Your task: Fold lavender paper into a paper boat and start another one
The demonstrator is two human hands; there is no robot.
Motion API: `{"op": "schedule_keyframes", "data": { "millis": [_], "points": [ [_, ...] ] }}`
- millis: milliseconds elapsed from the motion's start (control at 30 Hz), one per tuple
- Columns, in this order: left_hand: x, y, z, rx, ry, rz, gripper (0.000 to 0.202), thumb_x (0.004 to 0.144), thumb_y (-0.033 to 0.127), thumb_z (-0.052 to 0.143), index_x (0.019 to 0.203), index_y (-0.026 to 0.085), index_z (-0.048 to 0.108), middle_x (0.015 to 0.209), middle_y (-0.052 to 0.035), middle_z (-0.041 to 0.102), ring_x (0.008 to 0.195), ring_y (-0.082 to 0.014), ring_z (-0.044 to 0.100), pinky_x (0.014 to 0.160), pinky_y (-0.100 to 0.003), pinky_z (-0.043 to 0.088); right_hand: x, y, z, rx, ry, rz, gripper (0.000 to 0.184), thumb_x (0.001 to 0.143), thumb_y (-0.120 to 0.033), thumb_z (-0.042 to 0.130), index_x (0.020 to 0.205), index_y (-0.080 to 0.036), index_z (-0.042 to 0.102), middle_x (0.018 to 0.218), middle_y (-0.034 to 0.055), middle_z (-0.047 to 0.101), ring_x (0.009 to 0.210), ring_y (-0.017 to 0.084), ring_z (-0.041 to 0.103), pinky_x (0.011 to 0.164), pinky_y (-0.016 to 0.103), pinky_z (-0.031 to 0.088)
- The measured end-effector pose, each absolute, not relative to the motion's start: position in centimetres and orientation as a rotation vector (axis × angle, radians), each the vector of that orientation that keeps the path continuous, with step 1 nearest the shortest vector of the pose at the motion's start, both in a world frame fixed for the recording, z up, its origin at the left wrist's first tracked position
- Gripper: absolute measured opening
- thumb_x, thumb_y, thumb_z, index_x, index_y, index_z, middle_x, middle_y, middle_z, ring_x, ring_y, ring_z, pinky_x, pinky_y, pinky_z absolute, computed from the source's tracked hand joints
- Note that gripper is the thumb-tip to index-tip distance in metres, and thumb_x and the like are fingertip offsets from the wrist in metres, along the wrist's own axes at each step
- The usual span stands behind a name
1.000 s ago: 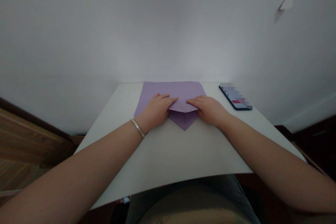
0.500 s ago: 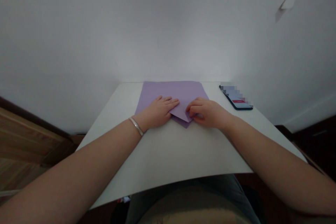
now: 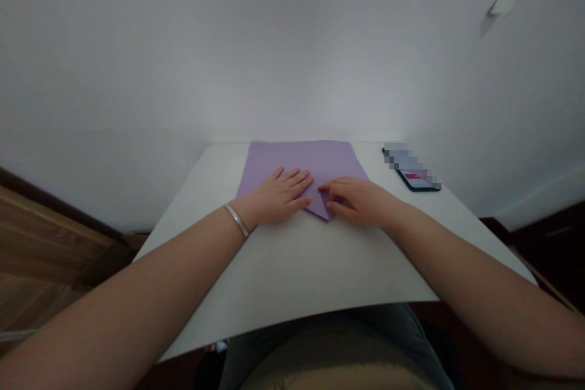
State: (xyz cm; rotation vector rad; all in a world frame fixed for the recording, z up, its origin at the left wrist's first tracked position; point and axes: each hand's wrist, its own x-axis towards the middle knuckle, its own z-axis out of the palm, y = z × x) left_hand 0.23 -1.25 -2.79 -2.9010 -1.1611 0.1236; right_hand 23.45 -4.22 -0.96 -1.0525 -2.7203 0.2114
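Note:
A sheet of purple paper (image 3: 301,155) lies on the white table, with layers showing at its pointed front corner. My left hand (image 3: 278,195) rests flat on the paper's near left part, fingers spread, a silver bangle at the wrist. On the right side of the front corner, my right hand (image 3: 350,198) touches the paper with bent fingers. Its index finger and thumb are apart, the index fingertip resting on the paper's surface. Part of the paper's near edge is hidden under both hands.
A phone (image 3: 418,181) with a partly blurred screen lies at the table's right side. Behind the white table (image 3: 292,274) rises a pale wall (image 3: 292,42). Wooden furniture (image 3: 41,250) stands at the left. My lap is below the table's front edge.
The raised front corner of the paper has come down, closing the gap between its layers. My right hand's fingers have spread apart. My left thumb has moved out onto the paper.

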Motion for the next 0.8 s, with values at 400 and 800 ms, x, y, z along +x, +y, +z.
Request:
{"op": "schedule_keyframes", "data": {
  "millis": [400,800],
  "points": [
    [1.5,-2.4,-3.2,-2.787,-1.249,-0.095,0.076,0.093,0.061,0.028,0.148,0.009,0.026,0.153,-0.0159,0.028,0.143,-0.0267,0.023,0.117,-0.048,0.01,22.0,-4.7,-2.0,-1.32,-2.736,0.049,0.083,0.086,-0.062,0.044,0.142,-0.002,0.039,0.148,0.0218,0.037,0.138,0.031,0.034,0.113,0.044,0.029],
    [1.6,-2.3,-3.3,-2.791,-1.206,-0.145,0.071,0.093,0.057,0.029,0.145,0.01,0.033,0.152,-0.0155,0.031,0.143,-0.0253,0.025,0.117,-0.047,0.009,21.6,-5.4,-0.9,-1.565,-2.639,-0.199,0.065,0.089,-0.058,0.042,0.12,-0.005,0.061,0.121,0.0227,0.063,0.111,0.033,0.06,0.095,0.045,0.046]
  ]
}}
